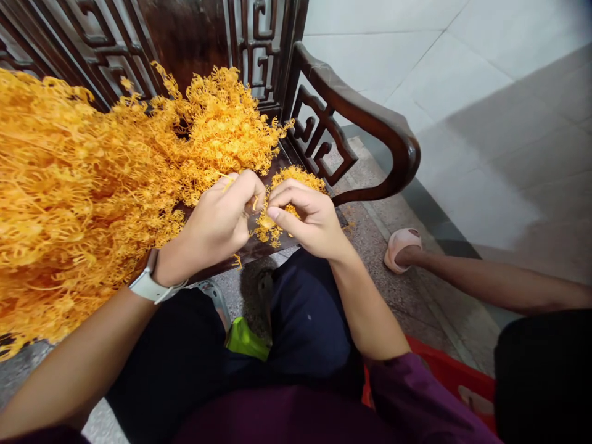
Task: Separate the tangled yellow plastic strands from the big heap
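Note:
My left hand (222, 219) and my right hand (308, 216) meet in front of me, both with fingers pinched together on a small orange plastic piece (256, 203). A big heap of tangled orange plastic sprigs (83, 185) lies on the dark wooden bench (259, 246) to the left of my hands. A smaller pile of orange bits (296, 177) sits just behind my right hand. I wear a white watch (150, 285) on my left wrist.
The bench's carved armrest (370, 117) curves to the right of my hands. Another person's leg (499, 280) with a pink slipper (400, 246) stretches in from the right. A red basket (453, 373) and a green object (245, 339) sit by my lap.

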The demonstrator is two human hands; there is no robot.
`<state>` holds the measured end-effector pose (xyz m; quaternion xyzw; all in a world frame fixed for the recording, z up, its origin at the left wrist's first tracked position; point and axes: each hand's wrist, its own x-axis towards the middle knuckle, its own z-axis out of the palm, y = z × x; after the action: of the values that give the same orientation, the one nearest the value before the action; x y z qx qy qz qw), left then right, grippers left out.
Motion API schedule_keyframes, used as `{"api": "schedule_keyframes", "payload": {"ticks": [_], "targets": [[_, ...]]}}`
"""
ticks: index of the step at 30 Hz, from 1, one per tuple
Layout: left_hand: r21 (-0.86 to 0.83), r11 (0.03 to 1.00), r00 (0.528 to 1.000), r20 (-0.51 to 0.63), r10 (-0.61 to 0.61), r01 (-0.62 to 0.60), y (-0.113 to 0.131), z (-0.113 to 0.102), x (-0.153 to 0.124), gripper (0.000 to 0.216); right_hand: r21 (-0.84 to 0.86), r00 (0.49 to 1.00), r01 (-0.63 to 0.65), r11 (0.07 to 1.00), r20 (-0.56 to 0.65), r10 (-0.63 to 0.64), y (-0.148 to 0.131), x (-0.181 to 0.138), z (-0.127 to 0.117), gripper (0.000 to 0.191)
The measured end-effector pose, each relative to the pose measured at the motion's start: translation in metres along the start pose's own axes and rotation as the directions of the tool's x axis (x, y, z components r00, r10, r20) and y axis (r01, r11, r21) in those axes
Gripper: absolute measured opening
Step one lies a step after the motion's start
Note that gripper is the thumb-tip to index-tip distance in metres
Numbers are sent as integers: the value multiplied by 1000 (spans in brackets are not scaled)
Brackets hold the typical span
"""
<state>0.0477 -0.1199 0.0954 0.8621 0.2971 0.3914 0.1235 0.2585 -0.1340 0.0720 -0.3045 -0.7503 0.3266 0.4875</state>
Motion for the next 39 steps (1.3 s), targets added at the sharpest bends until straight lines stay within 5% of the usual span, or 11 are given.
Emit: {"api": "schedule_keyframes", "payload": {"ticks": [8, 18, 24, 28, 33, 39], "targets": [[-6, 1000, 999, 27, 28, -28, 8, 2, -2, 31, -24, 995, -12, 1000, -96, 10, 3, 1, 4, 29], [-167, 979, 989, -64, -133, 121, 14, 6, -4, 23, 178, 972, -147, 973, -157, 176, -2, 5, 17, 25], [-51, 999, 979, -205, -18, 7, 22, 13, -11, 29, 329, 926, -280, 902, -155, 344, 6, 7, 26, 22], [54, 994, 977, -188, 103, -95, 33, 12, -15, 33, 454, 865, -315, 833, -224, 449, 14, 9, 20, 27], [-46, 994, 973, -206, -103, 95, 27, 11, -11, 23, 584, 844, -363, 726, -125, 522, 7, 8, 7, 32], [-333, 906, 935, -147, -322, 260, 16, 9, -10, 15, 511, 825, -356, 782, -220, 520, 7, 5, -1, 30]]}}
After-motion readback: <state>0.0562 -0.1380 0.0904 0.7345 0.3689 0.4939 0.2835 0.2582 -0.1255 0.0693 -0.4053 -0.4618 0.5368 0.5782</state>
